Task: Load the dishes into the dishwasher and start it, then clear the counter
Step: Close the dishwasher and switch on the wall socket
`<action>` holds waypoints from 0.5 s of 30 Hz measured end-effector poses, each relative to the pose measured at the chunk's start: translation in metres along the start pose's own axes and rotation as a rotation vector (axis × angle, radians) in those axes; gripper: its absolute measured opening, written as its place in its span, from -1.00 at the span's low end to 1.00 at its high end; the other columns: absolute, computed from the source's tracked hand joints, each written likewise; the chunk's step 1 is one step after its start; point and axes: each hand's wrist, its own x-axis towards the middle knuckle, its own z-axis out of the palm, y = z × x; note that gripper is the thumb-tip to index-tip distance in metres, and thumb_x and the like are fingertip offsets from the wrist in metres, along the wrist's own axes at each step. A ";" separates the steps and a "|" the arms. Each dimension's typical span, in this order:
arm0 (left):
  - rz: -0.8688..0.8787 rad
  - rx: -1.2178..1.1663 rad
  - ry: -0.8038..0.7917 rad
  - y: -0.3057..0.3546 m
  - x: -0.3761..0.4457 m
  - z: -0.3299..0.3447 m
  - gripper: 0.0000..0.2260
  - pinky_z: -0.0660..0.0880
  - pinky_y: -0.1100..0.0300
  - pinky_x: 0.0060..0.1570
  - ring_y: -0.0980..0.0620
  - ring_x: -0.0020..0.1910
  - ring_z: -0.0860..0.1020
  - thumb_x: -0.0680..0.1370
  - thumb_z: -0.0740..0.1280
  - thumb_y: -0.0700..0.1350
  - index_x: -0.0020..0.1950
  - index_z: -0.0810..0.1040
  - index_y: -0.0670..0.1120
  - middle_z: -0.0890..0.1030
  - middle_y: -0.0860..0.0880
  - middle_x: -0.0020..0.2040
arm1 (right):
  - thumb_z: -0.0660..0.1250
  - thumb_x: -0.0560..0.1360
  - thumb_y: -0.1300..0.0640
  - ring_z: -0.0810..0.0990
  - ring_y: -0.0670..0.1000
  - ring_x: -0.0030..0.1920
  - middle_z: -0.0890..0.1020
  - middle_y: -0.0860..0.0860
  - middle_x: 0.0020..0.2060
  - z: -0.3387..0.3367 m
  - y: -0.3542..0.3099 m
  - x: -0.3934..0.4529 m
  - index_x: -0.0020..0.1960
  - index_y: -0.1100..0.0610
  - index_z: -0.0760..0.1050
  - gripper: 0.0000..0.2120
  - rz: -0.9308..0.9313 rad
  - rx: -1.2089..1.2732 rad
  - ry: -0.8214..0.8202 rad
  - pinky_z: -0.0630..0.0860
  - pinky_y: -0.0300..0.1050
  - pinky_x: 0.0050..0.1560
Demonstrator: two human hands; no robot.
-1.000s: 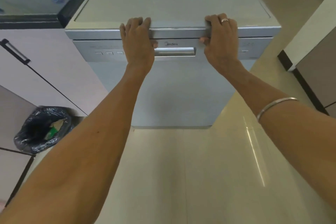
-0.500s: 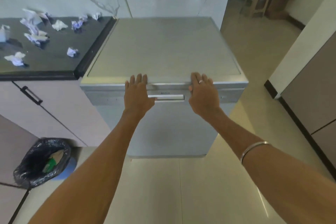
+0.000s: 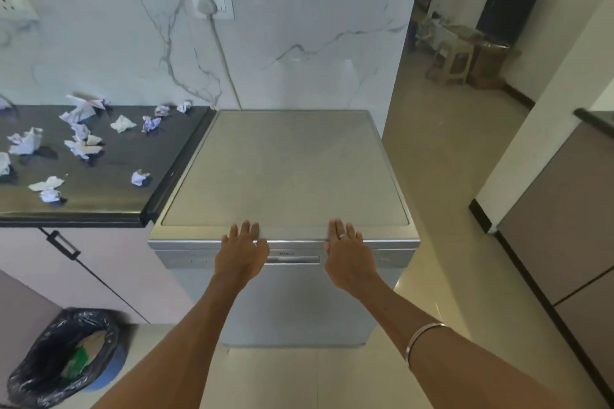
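Observation:
A silver freestanding dishwasher (image 3: 285, 169) stands in the middle of the view with its door closed. My left hand (image 3: 241, 252) lies with straight fingers against the top front edge, left of the door handle (image 3: 292, 259). My right hand (image 3: 347, 256) lies the same way to the right of the handle, a ring on one finger. Neither hand holds anything. On the black counter (image 3: 109, 176) to the left lie several crumpled paper scraps (image 3: 79, 146). No dishes are in view.
A bin lined with a black bag (image 3: 63, 359) stands on the floor at the lower left, below the cabinet door (image 3: 83, 269). The dishwasher's cable runs up to a wall socket (image 3: 209, 5). A dark cabinet (image 3: 564, 242) stands to the right; a stool (image 3: 452, 60) sits in the far room.
The view has pulled back and tilted up, so the counter, wall and far room now show. My fingers have straightened along the dishwasher's top edge from the curled hold a second ago.

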 end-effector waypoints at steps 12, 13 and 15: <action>-0.083 -0.039 -0.175 -0.001 0.001 -0.026 -0.56 0.12 -0.10 0.51 -0.20 0.56 0.10 0.70 -0.09 -0.16 0.60 0.09 -0.14 0.11 -0.13 0.60 | -0.06 0.69 0.06 0.21 0.19 0.51 0.15 0.13 0.56 -0.031 -0.012 0.006 0.58 0.24 0.04 -0.49 0.065 -0.011 -0.198 0.27 0.08 0.41; -0.103 -0.055 -0.183 0.001 0.001 -0.031 -0.57 0.16 -0.09 0.49 -0.21 0.54 0.16 0.70 -0.07 -0.15 0.58 0.14 -0.16 0.17 -0.15 0.58 | -0.04 0.68 0.07 0.28 0.20 0.47 0.22 0.15 0.53 -0.037 -0.014 0.008 0.55 0.26 0.10 -0.51 0.076 0.001 -0.218 0.33 0.08 0.37; -0.142 -0.087 -0.183 0.008 0.000 -0.045 -0.60 0.26 -0.12 0.42 -0.26 0.45 0.31 0.70 -0.04 -0.17 0.52 0.25 -0.22 0.33 -0.22 0.47 | 0.02 0.66 0.08 0.44 0.20 0.35 0.41 0.16 0.38 -0.049 -0.016 0.016 0.43 0.25 0.30 -0.59 0.078 -0.001 -0.228 0.41 0.04 0.27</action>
